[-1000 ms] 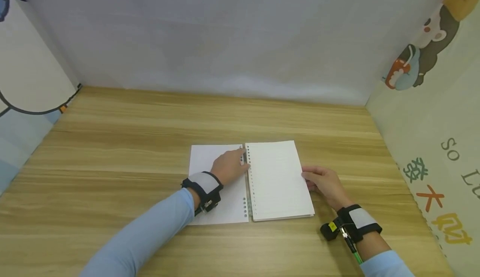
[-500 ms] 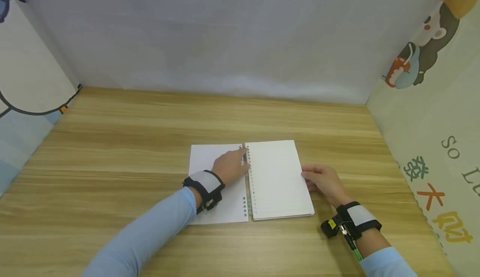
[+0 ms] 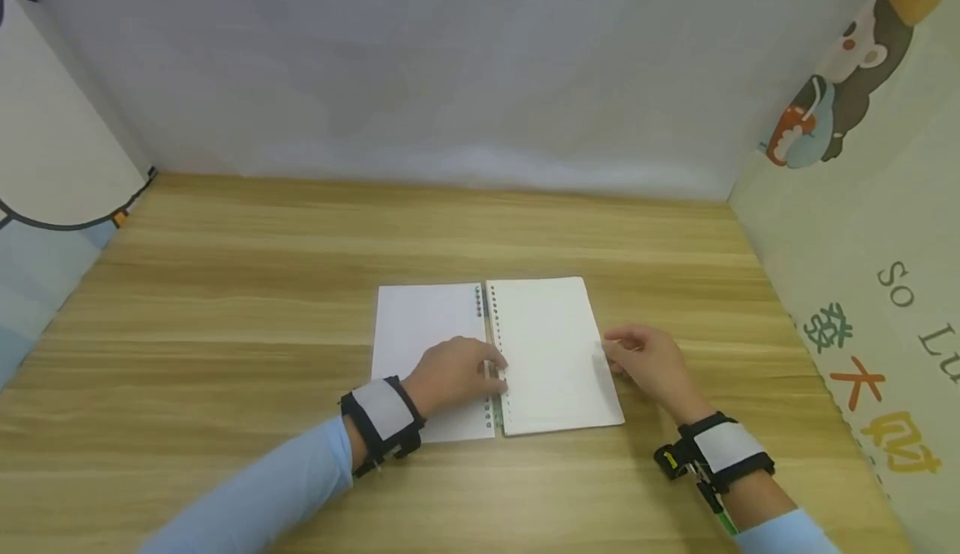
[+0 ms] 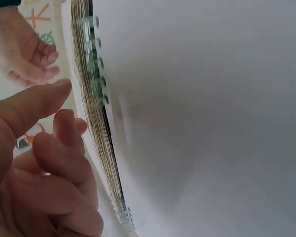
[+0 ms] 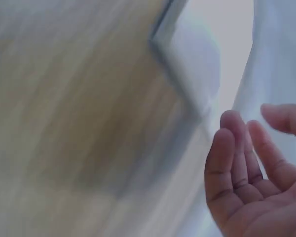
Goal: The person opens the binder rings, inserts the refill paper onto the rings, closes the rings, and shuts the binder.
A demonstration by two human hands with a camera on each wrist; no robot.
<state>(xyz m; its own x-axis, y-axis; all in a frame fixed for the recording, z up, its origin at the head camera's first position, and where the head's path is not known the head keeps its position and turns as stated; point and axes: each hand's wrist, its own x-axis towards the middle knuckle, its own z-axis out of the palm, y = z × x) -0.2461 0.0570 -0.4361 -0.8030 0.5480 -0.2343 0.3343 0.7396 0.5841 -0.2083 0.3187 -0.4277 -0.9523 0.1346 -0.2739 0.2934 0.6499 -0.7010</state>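
Observation:
A ring-bound notebook (image 3: 551, 354) lies spread on the table, its blank cover sheet (image 3: 420, 321) to the left and the white page stack to the right. Translucent green rings (image 4: 92, 61) show at its spine in the left wrist view. My left hand (image 3: 456, 375) is over the lower spine, fingers loosely bent and thumb apart from them, with nothing between. At the right edge of the page stack is my right hand (image 3: 651, 366). In the right wrist view its thumb and fingers (image 5: 219, 163) stand apart, close to the notebook's edge.
The wood-grain table (image 3: 262, 287) extends around the notebook. A pale cloth wall (image 3: 450, 79) closes off the back. Printed panels stand at the left (image 3: 60, 121) and right (image 3: 847, 229). Each wrist carries a strapped camera.
My left hand has slid from the upper spine toward me, uncovering the upper rings. The right hand has shifted only slightly at the page edge. The head view has tilted a little.

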